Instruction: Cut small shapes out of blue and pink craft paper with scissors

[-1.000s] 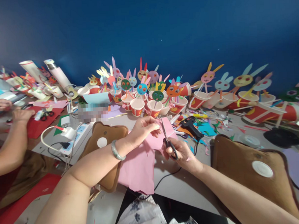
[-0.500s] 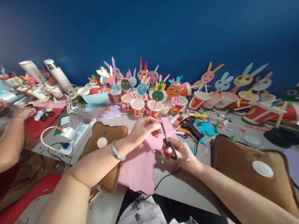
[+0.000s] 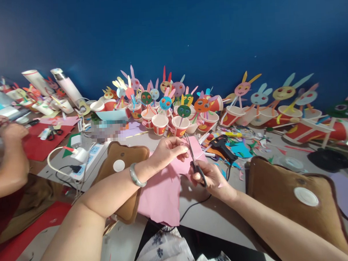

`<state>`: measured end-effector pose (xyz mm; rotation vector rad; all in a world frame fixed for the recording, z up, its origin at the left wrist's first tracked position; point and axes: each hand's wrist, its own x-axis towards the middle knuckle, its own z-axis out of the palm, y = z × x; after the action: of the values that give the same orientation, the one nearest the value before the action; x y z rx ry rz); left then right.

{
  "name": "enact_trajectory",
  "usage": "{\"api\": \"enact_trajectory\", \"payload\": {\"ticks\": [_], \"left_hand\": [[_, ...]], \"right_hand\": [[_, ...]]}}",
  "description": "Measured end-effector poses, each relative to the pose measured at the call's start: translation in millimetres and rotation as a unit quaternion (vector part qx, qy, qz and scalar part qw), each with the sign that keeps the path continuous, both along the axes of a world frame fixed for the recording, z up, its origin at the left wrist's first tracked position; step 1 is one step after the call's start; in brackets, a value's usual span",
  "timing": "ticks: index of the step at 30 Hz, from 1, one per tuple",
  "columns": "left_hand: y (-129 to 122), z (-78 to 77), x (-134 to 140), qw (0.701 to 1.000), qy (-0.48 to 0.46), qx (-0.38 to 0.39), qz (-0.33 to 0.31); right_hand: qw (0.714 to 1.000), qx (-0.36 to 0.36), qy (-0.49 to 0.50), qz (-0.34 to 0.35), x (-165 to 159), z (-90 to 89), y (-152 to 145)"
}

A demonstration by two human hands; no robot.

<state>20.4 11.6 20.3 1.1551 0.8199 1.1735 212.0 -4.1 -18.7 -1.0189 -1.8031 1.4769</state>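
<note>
My right hand [image 3: 212,177] is wrapped round the black handles of a pair of scissors [image 3: 199,173], whose blades point up and away from me. Just left of the blades, my left hand [image 3: 172,149] is closed in a pinch, thumb against forefinger. A small bit of pink paper seems to show at its fingertips, mostly hidden by them. Beneath both hands lie pink paper sheets [image 3: 161,194] on the grey table. A tiny pink scrap [image 3: 220,185] clings near my right wrist.
Paper cups [image 3: 160,124] with paper rabbit figures line the blue wall. A black glue gun [image 3: 223,149] lies among coloured scraps at right. Brown cushion-like pads [image 3: 280,191] flank my arms. A power strip [image 3: 90,161] is at left, beside a co-worker's hand [image 3: 14,133].
The scissor blades look slightly further apart at the tips, close to my left fingertips. My hands have hardly moved. The co-worker's hands have shifted left.
</note>
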Motion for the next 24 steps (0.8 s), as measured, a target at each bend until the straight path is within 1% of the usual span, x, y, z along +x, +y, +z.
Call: {"api": "enact_trajectory", "payload": {"ticks": [17,24], "left_hand": [[1.0,-0.1,-0.4,1.000,0.002,0.010,0.007],[0.9,1.5,-1.1,1.000,0.002,0.015,0.011]], "right_hand": [[1.000,-0.012,0.010,-0.005,2.3,-7.7,1.8],[1.000,-0.008,0.008,-0.006,1.6,-3.6,1.1]]}}
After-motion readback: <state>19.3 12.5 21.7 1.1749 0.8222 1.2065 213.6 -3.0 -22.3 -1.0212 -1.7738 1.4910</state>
